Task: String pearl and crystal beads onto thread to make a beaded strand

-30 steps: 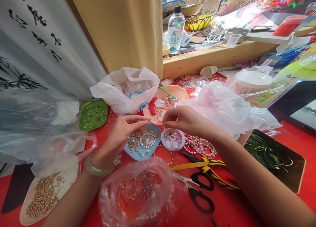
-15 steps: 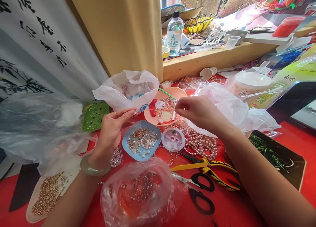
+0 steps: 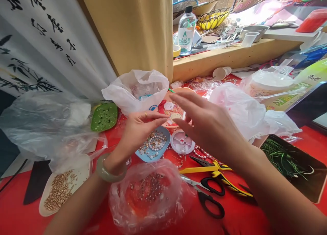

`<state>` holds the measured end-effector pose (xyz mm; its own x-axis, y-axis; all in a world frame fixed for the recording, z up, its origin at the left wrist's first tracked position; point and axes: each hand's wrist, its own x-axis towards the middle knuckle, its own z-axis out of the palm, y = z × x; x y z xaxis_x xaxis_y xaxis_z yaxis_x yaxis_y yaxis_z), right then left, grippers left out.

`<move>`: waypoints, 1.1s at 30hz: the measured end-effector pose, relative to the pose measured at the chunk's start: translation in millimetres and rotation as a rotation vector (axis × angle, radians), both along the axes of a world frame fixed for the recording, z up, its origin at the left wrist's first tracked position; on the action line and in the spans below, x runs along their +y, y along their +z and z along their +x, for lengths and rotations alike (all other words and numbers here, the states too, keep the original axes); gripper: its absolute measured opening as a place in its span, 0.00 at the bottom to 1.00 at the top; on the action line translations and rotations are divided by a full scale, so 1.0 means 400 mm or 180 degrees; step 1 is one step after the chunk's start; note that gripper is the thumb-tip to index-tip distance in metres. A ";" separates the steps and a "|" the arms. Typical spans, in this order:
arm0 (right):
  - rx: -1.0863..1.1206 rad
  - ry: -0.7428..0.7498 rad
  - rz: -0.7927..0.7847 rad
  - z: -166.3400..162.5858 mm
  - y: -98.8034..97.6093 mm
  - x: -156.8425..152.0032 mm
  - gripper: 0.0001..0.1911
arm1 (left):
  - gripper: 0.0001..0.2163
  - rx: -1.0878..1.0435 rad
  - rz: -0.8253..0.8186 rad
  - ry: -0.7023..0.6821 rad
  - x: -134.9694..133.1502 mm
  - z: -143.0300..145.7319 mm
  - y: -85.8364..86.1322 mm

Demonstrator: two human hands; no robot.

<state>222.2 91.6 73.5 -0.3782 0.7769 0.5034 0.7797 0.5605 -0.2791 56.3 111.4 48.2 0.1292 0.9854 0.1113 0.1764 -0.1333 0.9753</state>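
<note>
My left hand (image 3: pixel 139 129) has thumb and forefinger pinched together. Whatever is between the tips is too small to make out. Close to its right, my right hand (image 3: pixel 206 119) is open, thumb and fingers apart, with nothing visible in it. Behind the hands lies a peach plate (image 3: pixel 190 91) with beads, a red piece and pale discs, partly covered by my right hand. Just below the fingertips are a blue dish (image 3: pixel 143 156) of pearl and gold bead strands and a round clear case (image 3: pixel 190 147).
Nearest me sits a clear plastic bag (image 3: pixel 120 207) of beads. To its right lie scissors (image 3: pixel 211 190) and yellow-black pliers (image 3: pixel 201 169). A tray of gold beads (image 3: pixel 46 211) and a green dish (image 3: pixel 104 116) stand left; a dark tray (image 3: pixel 311 184) stands right.
My left hand has moved right, still pinched. My right hand has gone from closed fingers over the plate to spread fingers nearer me. The view has shifted slightly.
</note>
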 end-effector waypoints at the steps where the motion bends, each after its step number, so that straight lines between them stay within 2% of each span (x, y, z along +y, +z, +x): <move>1: -0.0013 0.0191 -0.0131 -0.004 0.000 -0.002 0.19 | 0.05 -0.0015 0.0003 -0.0085 -0.002 0.004 0.003; 3: -0.0074 0.0450 -0.0394 -0.010 -0.005 0.000 0.15 | 0.05 -0.0070 0.0028 -0.0259 -0.005 0.010 0.008; 7: -0.0169 0.0308 -0.0427 -0.014 -0.020 0.010 0.11 | 0.04 -0.0057 0.0150 -0.0431 -0.009 0.010 0.010; 14: -0.0041 0.0343 -0.0323 0.008 -0.024 0.026 0.09 | 0.04 0.0180 0.0036 -0.0122 -0.011 -0.008 0.017; 18: -0.0286 0.0252 -0.0396 0.017 -0.022 0.033 0.11 | 0.05 0.0219 0.0057 0.0052 -0.009 -0.022 0.019; 25: 0.0079 0.0375 -0.0332 -0.021 -0.040 0.022 0.09 | 0.05 0.0098 0.0018 -0.0327 -0.013 -0.020 0.000; 30: 0.0001 0.0284 -0.0343 -0.018 -0.048 0.029 0.08 | 0.07 0.0238 -0.0170 -0.0197 -0.004 -0.051 0.004; 33: -0.0152 0.0291 -0.0441 -0.009 -0.050 0.039 0.07 | 0.08 0.0475 -0.0295 -0.0040 0.011 -0.093 -0.012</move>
